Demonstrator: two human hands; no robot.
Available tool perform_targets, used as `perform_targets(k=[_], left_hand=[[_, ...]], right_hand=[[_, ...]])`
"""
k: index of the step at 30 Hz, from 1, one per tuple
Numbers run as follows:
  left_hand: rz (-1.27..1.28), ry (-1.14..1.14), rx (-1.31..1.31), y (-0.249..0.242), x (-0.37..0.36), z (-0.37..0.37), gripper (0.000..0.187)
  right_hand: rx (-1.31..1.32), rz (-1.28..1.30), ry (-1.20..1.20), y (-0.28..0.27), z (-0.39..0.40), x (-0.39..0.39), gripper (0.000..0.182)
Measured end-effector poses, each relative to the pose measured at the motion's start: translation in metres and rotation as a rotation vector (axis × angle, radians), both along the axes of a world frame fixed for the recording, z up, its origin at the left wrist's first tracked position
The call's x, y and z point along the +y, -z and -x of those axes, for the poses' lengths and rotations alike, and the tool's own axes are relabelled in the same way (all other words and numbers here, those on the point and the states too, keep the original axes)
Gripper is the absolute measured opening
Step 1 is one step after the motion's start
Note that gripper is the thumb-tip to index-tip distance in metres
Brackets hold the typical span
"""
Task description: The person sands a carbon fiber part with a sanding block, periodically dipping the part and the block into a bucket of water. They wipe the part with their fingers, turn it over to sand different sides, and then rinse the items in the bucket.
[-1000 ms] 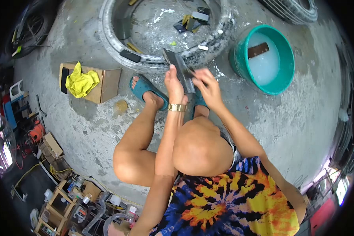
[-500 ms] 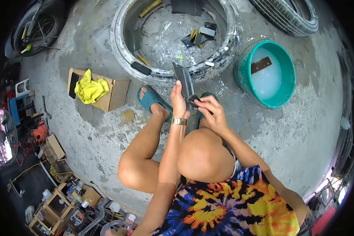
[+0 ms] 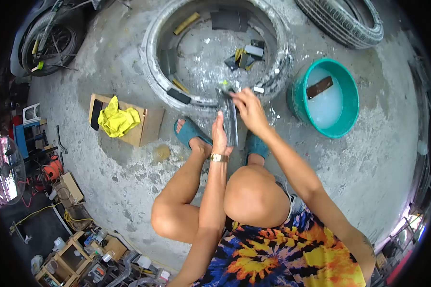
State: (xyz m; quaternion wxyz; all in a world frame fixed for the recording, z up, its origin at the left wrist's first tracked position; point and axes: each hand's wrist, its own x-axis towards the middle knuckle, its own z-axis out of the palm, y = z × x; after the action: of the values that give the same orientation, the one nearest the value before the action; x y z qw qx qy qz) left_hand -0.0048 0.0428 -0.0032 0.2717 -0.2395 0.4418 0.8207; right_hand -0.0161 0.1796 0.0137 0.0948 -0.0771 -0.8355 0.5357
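My left hand [image 3: 219,136] is closed on a long, flat dark strip [image 3: 232,122], propping it up at a steep angle between my knees and the tyre. On the strip's upper end, my right hand [image 3: 250,111] pinches a small dark pad that looks like sandpaper; the fingers partly hide it. Just beyond lies a whitish, worn tyre [image 3: 151,71] on its side. Inside it are a black sheet [image 3: 229,21] and a pile of small blocks and dark pieces.
To the right stands a teal bucket [image 3: 299,98] of cloudy water with a brown strip [image 3: 319,88] in it. A yellow cloth [image 3: 116,120] lies on a wooden box [image 3: 151,126] at left. Another tyre [image 3: 354,33] is at top right. Shelves and tools crowd the lower left.
My right hand has moved up along the strip, from its lower end to its upper end, with the dark pad. The left hand still holds the strip. The view has shifted slightly.
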Motion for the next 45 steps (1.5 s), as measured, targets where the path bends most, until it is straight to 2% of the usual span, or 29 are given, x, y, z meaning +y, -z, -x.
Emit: perform_targets(k=[1,3,5,8,11,12,13,15,17,19,21,22,23,25,27,29,31,33,36,40,41,43,45], left_hand=[[-0.006,0.016,0.001,-0.004,0.000,0.005,0.029],[0.044,0.004,0.047,-0.004,-0.001,0.008,0.030],[0.065,-0.016,0.022,-0.002,0.002,0.005,0.029],[0.111,0.006,0.035,0.002,0.005,0.003,0.026],[0.137,0.008,0.070,0.008,0.005,0.005,0.025],[0.162,0.032,0.104,0.022,0.002,0.004,0.025],[0.222,0.006,0.076,-0.006,0.009,0.006,0.026],[0.295,0.031,0.153,0.020,0.005,0.000,0.027],[0.106,0.003,0.055,0.001,0.011,0.003,0.027],[0.121,-0.007,0.063,0.002,0.010,0.004,0.027],[0.148,-0.011,0.058,0.001,0.010,0.006,0.027],[0.274,0.042,0.142,0.009,0.006,0.006,0.028],[0.277,0.043,0.130,0.019,0.004,0.004,0.028],[0.123,0.000,0.068,0.012,0.009,-0.001,0.028],[0.077,-0.024,0.038,-0.004,0.015,0.005,0.026],[0.099,0.017,0.029,0.007,0.008,0.006,0.025],[0.123,-0.011,0.044,0.008,0.011,0.007,0.025],[0.162,-0.018,0.035,0.007,0.013,0.007,0.025],[0.074,-0.029,0.007,-0.005,0.014,0.005,0.025],[0.180,-0.008,0.042,-0.004,0.012,0.008,0.025],[0.172,-0.034,0.064,0.003,0.011,0.005,0.024],[0.067,0.006,0.073,0.008,0.003,0.000,0.023],[0.133,-0.013,0.054,-0.014,-0.006,-0.005,0.028]], right_hand=[[-0.023,-0.067,-0.024,-0.005,-0.014,-0.002,0.022],[-0.002,0.031,-0.068,-0.016,-0.055,-0.014,0.025],[0.011,-0.128,-0.093,-0.005,-0.053,-0.009,0.024],[-0.095,-0.301,-0.023,-0.003,0.002,-0.001,0.022],[-0.073,-0.429,-0.097,-0.024,-0.042,-0.009,0.022],[-0.032,-0.390,-0.151,-0.022,-0.065,-0.011,0.026],[-0.087,-0.372,-0.200,-0.030,-0.076,-0.012,0.029],[-0.029,-0.453,-0.171,-0.022,-0.056,-0.003,0.030],[-0.097,-0.520,-0.109,-0.016,-0.023,0.000,0.030],[-0.077,-0.539,-0.084,-0.021,-0.030,-0.004,0.029],[-0.084,-0.394,-0.210,-0.035,-0.070,-0.006,0.028],[-0.068,-0.308,-0.219,-0.037,-0.084,-0.008,0.029],[-0.079,-0.303,-0.222,-0.031,-0.079,-0.006,0.029],[-0.006,-0.343,-0.127,-0.018,-0.052,0.002,0.032],[-0.060,-0.338,-0.090,-0.009,-0.040,0.003,0.034],[0.021,-0.187,-0.145,-0.015,-0.059,0.002,0.034],[-0.070,-0.019,-0.236,-0.024,-0.098,0.004,0.030],[0.009,-0.082,-0.197,-0.011,-0.087,0.009,0.028],[-0.033,-0.174,-0.092,-0.009,-0.033,0.010,0.025],[-0.018,-0.087,-0.227,-0.030,-0.098,0.003,0.023],[-0.006,-0.084,-0.229,-0.023,-0.087,0.003,0.023],[-0.064,-0.159,-0.084,-0.014,-0.060,0.004,0.021],[-0.006,-0.159,-0.055,-0.014,-0.022,0.002,0.019]])
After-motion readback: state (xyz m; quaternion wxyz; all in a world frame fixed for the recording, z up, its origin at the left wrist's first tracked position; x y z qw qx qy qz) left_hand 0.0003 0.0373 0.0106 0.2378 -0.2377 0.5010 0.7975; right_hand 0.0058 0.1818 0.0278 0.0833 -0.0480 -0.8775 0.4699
